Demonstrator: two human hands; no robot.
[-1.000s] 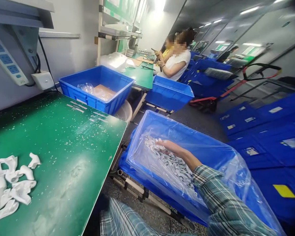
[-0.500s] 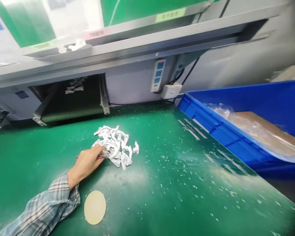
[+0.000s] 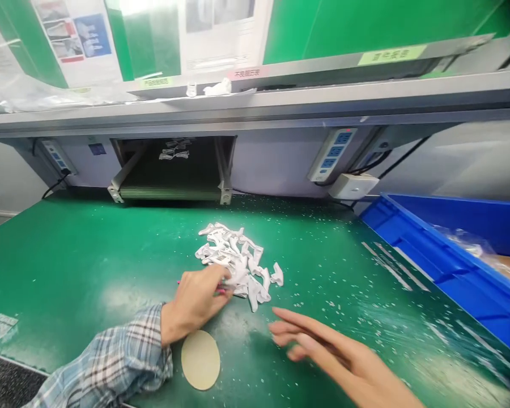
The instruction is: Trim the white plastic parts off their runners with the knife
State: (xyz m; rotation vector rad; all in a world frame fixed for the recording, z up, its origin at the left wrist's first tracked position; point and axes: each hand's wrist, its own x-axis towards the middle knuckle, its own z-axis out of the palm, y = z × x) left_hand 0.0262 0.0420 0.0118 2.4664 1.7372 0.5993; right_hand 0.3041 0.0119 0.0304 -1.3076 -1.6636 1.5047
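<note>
A loose pile of small curved white plastic parts [image 3: 232, 243] lies on the green work table. My left hand [image 3: 198, 294], in a plaid sleeve, is closed at the pile's near edge. Between its fingertips is a white plastic part [image 3: 238, 272], somewhat blurred. A thin pink stick-like thing [image 3: 221, 290] also shows in that hand, its kind hidden by the fingers. My right hand [image 3: 327, 351] is at the lower right, fingers stretched out and holding nothing, apart from the pile. Just below my left wrist lies a round cream-coloured disc [image 3: 200, 360].
Behind the pile, a conveyor belt [image 3: 170, 181] carries more white parts out of an opening. A blue bin [image 3: 450, 255] with plastic bags stands on the right. A metal shelf [image 3: 280, 107] crosses above, with a power strip [image 3: 332, 156] below it. White scraps dot the table [image 3: 344, 272].
The camera view has turned left, so the scene sits further right. My right hand has come into view from the lower right. My left hand now has a white part at its fingertips.
</note>
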